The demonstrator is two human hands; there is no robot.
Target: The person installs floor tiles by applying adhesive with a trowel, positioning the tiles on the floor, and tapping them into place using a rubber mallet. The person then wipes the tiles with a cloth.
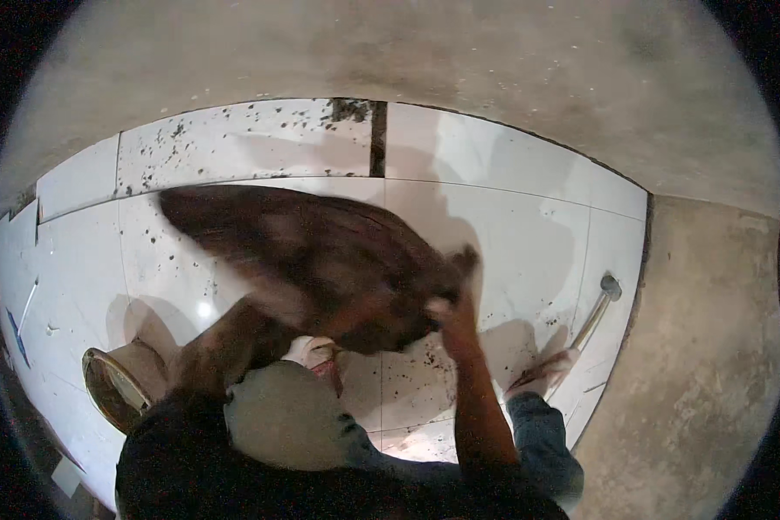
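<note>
A large dark brown cloth or sack (312, 247), smeared by motion, spreads in front of me above the white tiles. My right hand (452, 319) closes on its right end, where the cloth bunches up. My left hand (273, 302) is at the cloth's near edge, and blur hides its fingers. Whether it grips the cloth I cannot tell.
White floor tiles (529, 234) bear dark crumbs, with a dark gap (378, 139) between two far ones. A mallet (611, 288) lies right, beside my foot (542, 373). A bucket (117, 390) stands left. Bare concrete (711, 347) borders the tiles at right.
</note>
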